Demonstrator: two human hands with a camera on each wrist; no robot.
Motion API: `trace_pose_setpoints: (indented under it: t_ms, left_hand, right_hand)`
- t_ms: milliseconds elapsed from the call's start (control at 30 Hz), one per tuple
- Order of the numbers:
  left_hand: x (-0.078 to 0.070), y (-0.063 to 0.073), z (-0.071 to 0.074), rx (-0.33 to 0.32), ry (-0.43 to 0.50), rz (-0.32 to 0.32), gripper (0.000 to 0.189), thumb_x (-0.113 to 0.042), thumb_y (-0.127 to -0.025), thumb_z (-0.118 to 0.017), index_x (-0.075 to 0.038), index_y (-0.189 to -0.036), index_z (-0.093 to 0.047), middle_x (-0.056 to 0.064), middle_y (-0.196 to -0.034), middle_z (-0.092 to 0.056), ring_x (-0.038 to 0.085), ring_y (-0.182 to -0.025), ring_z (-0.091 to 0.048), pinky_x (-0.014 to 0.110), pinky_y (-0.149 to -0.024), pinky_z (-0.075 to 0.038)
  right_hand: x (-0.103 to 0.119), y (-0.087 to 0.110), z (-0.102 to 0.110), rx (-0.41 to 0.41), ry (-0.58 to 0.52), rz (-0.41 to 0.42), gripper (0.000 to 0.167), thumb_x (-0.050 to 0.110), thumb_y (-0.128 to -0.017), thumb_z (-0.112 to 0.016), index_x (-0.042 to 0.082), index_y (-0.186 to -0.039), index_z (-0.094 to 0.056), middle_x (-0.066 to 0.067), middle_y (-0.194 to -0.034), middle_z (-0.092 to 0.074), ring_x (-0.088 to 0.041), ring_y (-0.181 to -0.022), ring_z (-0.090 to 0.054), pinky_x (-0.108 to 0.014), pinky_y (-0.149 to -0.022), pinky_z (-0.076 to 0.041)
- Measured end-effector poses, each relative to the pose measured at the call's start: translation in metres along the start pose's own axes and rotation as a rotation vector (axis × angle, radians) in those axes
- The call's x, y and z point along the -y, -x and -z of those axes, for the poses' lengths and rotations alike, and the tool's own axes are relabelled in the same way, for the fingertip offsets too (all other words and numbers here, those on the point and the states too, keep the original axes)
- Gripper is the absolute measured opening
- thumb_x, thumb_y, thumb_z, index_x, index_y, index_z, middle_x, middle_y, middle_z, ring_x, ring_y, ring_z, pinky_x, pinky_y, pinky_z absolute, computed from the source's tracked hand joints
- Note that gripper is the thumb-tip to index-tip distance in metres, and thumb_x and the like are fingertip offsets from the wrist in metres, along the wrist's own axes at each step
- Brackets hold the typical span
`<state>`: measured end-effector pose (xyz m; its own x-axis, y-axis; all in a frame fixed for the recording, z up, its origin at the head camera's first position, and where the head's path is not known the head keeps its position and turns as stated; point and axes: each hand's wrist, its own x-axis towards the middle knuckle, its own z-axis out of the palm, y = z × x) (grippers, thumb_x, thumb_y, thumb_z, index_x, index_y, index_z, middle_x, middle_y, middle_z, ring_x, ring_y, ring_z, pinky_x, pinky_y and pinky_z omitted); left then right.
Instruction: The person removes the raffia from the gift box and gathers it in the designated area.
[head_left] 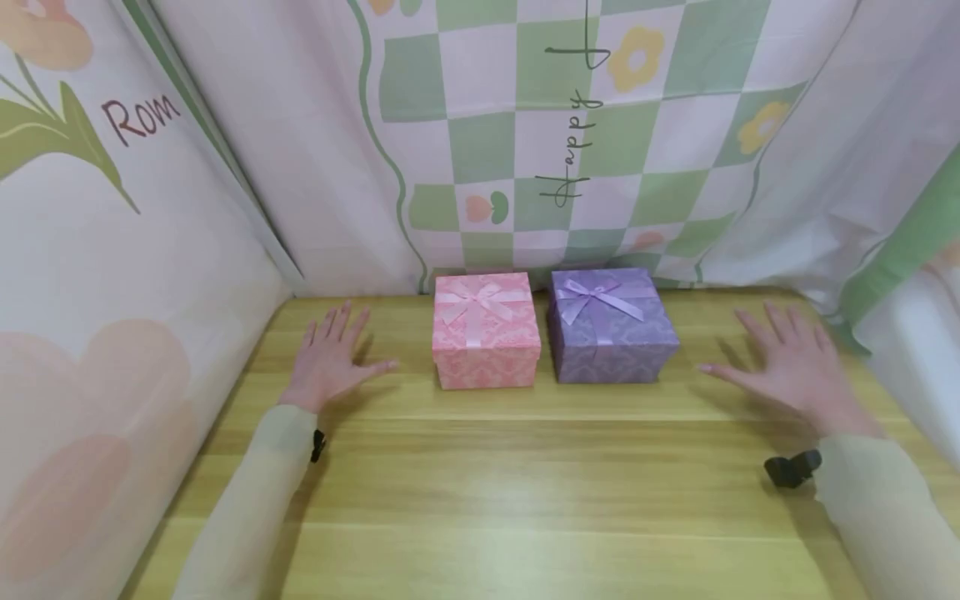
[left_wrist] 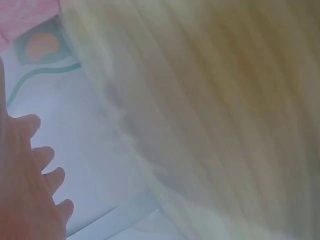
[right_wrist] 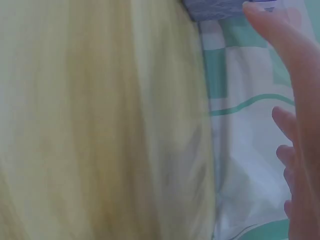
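Two lidded gift boxes sit side by side at the back of the wooden table: a pink box [head_left: 486, 333] with a pink ribbon bow, and a slightly larger purple box [head_left: 611, 329] with a lilac bow. To the left of the pink box, my left hand [head_left: 330, 360] is spread with nothing in it. My right hand [head_left: 791, 367], fingers spread too, is to the right of the purple box and holds nothing. Both hands are apart from the boxes. A corner of the pink box [left_wrist: 25, 17] shows in the left wrist view; the right wrist view catches the purple box's edge [right_wrist: 215, 9].
Behind the boxes hangs a green-and-white checked curtain [head_left: 480, 146] that meets the table's back edge. Flower-printed cloth [head_left: 150, 275] closes off the left side, and more white and green cloth [head_left: 900, 242] hangs at the right. Bare wooden table [head_left: 510, 492] lies in front.
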<state>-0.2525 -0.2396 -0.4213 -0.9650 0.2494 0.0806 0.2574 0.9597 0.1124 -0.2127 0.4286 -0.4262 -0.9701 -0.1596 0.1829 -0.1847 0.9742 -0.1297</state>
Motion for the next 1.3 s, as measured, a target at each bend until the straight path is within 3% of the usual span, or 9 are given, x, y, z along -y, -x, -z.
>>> trace_pose_setpoints:
  t_ms: [167,267,400,533,633,700,1000,1167,1300]
  left_hand:
    - [-0.004,-0.002,0.007,-0.047,0.098,-0.003,0.111,-0.082,-0.088,-0.047,-0.014,-0.165,-0.004,0.017,-0.168,-0.003,0.038,-0.153,-0.005,0.056,-0.120,-0.002]
    - [-0.009,-0.004,0.013,-0.085,0.228,-0.006,0.108,-0.078,-0.091,-0.048,-0.012,-0.165,-0.003,0.016,-0.168,-0.005,0.037,-0.153,-0.007,0.056,-0.120,-0.006]
    - [-0.019,-0.005,0.020,-0.121,0.471,0.023,0.103,-0.073,-0.093,-0.053,-0.016,-0.165,-0.006,0.012,-0.169,-0.009,0.036,-0.152,-0.012,0.058,-0.119,-0.012]
    - [-0.034,-0.003,0.023,-0.165,0.717,0.044,0.094,-0.062,-0.095,-0.061,-0.021,-0.165,-0.013,0.008,-0.168,-0.017,0.034,-0.151,-0.018,0.058,-0.118,-0.017]
    - [-0.046,-0.003,0.021,-0.194,0.877,0.009,0.088,-0.051,-0.097,-0.066,-0.018,-0.164,-0.019,0.006,-0.166,-0.022,0.029,-0.150,-0.022,0.050,-0.119,-0.020]
    - [-0.055,-0.003,0.018,-0.193,0.962,-0.020,0.086,-0.045,-0.097,-0.069,-0.016,-0.163,-0.022,0.005,-0.166,-0.024,0.025,-0.150,-0.023,0.044,-0.120,-0.020]
    - [-0.093,-0.002,0.001,-0.141,1.106,-0.048,0.089,-0.028,-0.093,-0.078,-0.011,-0.162,-0.025,0.010,-0.165,-0.027,0.023,-0.149,-0.026,0.035,-0.117,-0.027]
    - [-0.106,-0.003,-0.004,-0.149,1.144,-0.066,0.086,-0.016,-0.093,-0.078,-0.006,-0.161,-0.026,0.010,-0.165,-0.026,0.025,-0.149,-0.026,0.035,-0.117,-0.026]
    - [-0.110,-0.007,-0.012,-0.163,1.145,-0.058,0.087,-0.017,-0.092,-0.079,-0.006,-0.161,-0.026,0.006,-0.165,-0.025,0.021,-0.149,-0.026,0.033,-0.117,-0.025]
  right_hand:
    - [0.005,-0.007,0.015,-0.095,-0.061,0.009,0.111,0.062,-0.086,-0.071,0.008,-0.164,-0.014,-0.026,-0.165,0.004,-0.053,-0.148,0.004,-0.070,-0.112,0.005]
    - [0.020,-0.009,0.032,-0.111,-0.215,-0.042,0.107,0.054,-0.090,-0.072,0.009,-0.164,-0.009,-0.018,-0.168,0.005,-0.052,-0.148,0.002,-0.072,-0.111,0.001]
    - [0.050,-0.009,0.057,-0.106,-0.500,-0.163,0.094,0.047,-0.097,-0.068,0.024,-0.165,-0.007,-0.007,-0.169,-0.001,-0.048,-0.150,-0.003,-0.071,-0.113,-0.003]
    - [0.086,-0.010,0.073,-0.137,-0.752,-0.246,0.079,0.040,-0.099,-0.068,0.031,-0.163,-0.023,-0.003,-0.166,-0.019,-0.031,-0.151,-0.021,-0.043,-0.120,-0.019]
    - [0.115,-0.015,0.075,-0.175,-0.909,-0.235,0.069,0.028,-0.098,-0.071,0.022,-0.159,-0.037,-0.002,-0.161,-0.035,-0.015,-0.144,-0.038,-0.018,-0.109,-0.033]
    - [0.135,-0.017,0.071,-0.180,-0.979,-0.207,0.066,0.023,-0.097,-0.073,0.017,-0.156,-0.043,-0.001,-0.157,-0.043,-0.012,-0.139,-0.045,-0.013,-0.100,-0.040]
    - [0.221,-0.019,0.039,-0.025,-1.192,0.014,0.070,0.011,-0.094,-0.076,0.004,-0.154,-0.042,-0.015,-0.155,-0.043,-0.034,-0.140,-0.042,-0.023,-0.104,-0.042]
    - [0.261,-0.016,0.013,0.068,-1.236,0.043,0.080,0.009,-0.091,-0.079,0.001,-0.157,-0.034,-0.012,-0.160,-0.035,-0.026,-0.146,-0.034,-0.028,-0.112,-0.033]
    - [0.284,-0.018,-0.002,0.074,-1.246,0.044,0.089,0.007,-0.090,-0.079,-0.001,-0.160,-0.024,-0.014,-0.165,-0.023,-0.021,-0.150,-0.022,-0.032,-0.117,-0.024]
